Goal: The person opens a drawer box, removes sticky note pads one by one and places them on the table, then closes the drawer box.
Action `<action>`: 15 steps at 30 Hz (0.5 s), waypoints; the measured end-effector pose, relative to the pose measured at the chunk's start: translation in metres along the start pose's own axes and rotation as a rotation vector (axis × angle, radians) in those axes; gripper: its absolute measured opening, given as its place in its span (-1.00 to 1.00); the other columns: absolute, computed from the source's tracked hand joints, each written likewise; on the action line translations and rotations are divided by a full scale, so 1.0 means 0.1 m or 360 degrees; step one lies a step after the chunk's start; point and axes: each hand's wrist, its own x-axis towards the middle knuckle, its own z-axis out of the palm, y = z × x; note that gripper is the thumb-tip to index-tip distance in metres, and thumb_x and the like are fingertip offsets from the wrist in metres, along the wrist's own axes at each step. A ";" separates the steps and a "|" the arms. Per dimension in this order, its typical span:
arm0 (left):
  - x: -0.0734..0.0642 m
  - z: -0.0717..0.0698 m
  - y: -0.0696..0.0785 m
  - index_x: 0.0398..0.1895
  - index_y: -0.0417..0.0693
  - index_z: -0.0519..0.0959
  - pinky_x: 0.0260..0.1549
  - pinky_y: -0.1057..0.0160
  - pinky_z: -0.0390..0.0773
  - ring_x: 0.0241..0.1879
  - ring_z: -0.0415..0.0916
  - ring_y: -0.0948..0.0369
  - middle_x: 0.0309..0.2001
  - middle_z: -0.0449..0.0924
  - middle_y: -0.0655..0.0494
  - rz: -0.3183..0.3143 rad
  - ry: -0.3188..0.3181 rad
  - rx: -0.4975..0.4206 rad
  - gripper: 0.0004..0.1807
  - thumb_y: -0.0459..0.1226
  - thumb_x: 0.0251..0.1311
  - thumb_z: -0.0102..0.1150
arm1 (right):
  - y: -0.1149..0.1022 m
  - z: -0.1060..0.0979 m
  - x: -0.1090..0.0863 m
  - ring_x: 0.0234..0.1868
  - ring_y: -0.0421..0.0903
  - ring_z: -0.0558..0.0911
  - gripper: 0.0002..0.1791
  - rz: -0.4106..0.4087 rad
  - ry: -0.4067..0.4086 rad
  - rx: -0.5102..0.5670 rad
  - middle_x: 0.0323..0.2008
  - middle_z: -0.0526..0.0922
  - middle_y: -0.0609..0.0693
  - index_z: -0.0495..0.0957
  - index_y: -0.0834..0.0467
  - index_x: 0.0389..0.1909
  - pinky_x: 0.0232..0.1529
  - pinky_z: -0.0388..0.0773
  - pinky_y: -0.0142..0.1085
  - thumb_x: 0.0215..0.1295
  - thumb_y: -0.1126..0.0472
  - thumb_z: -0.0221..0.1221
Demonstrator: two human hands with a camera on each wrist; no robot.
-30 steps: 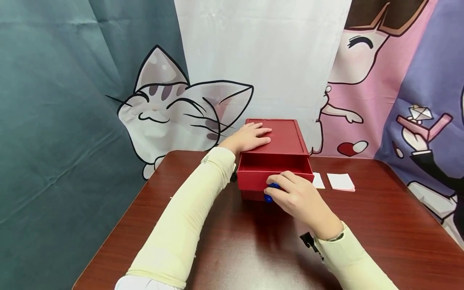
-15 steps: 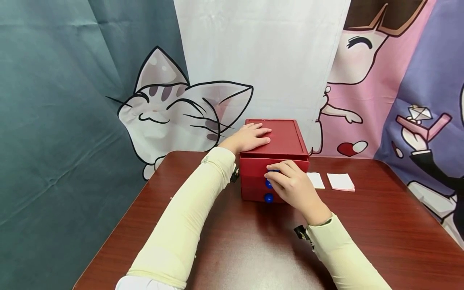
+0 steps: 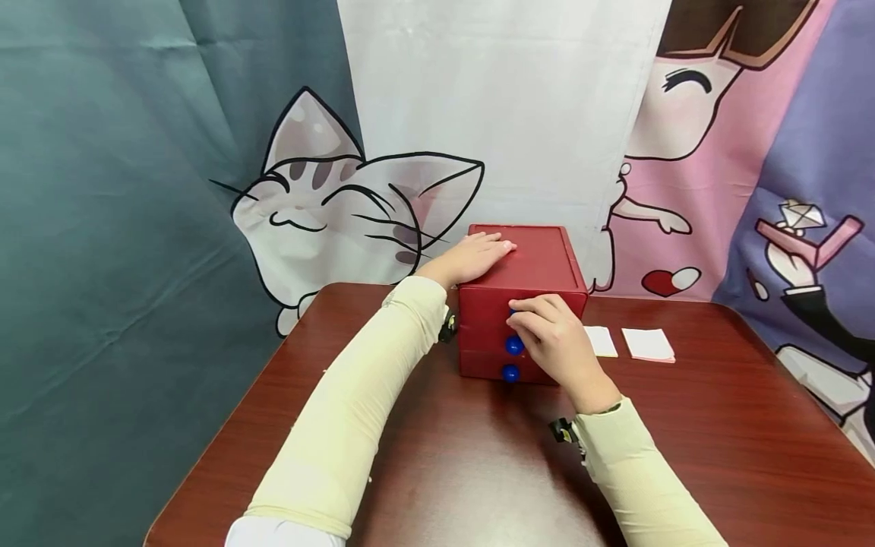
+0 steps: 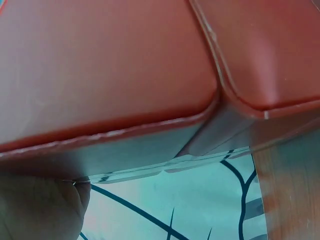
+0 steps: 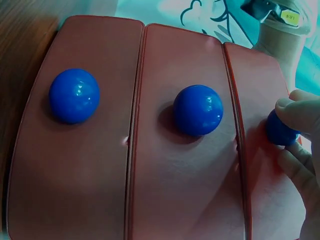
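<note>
A red box with three drawers [image 3: 536,258] stands on the table, all its drawer fronts flush in the right wrist view. My left hand [image 3: 473,258] rests with straight fingers on the left part of its top; in the left wrist view part of that hand [image 4: 42,207] shows at the lower left. My right hand [image 3: 559,342] is at the box's front. Its thumb and fingers pinch the top drawer's blue knob [image 5: 280,130], as the right wrist view shows. The middle knob [image 3: 514,345] and the bottom knob [image 3: 510,373] are untouched below.
Two small stacks of white paper, a nearer one [image 3: 601,342] and another [image 3: 648,344], lie right of the box on the brown table [image 3: 465,471]. A printed cloth backdrop [image 3: 519,114] hangs behind the table.
The top drawer, pulled out a second ago, has slid back into the box as my right hand moved forward with its knob. My left hand has stayed on top, its fingers drawn closer together.
</note>
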 end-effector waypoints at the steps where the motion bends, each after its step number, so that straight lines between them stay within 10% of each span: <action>1: 0.00 0.00 0.01 0.53 0.22 0.32 0.54 0.00 -0.25 0.60 -0.15 0.01 0.58 0.10 0.08 -0.0005 -0.0002 -0.0004 -0.41 0.11 0.59 -0.44 | 0.01 0.00 0.00 -0.04 0.12 0.61 -0.71 0.0004 0.0003 0.0000 -0.05 0.73 0.11 0.76 0.25 -0.21 0.01 0.59 -0.09 -0.01 0.44 0.50; 15: 0.01 -0.01 0.14 0.55 0.28 0.26 0.53 -0.06 -0.25 0.60 -0.23 -0.03 0.60 0.04 0.12 -0.0090 -0.0109 0.0180 -0.36 0.21 0.54 -0.41 | -0.02 0.05 -0.01 -0.04 0.13 0.60 -0.81 0.0073 0.0054 -0.0046 -0.04 0.72 0.11 0.74 0.22 -0.25 0.00 0.60 -0.09 0.08 0.41 0.45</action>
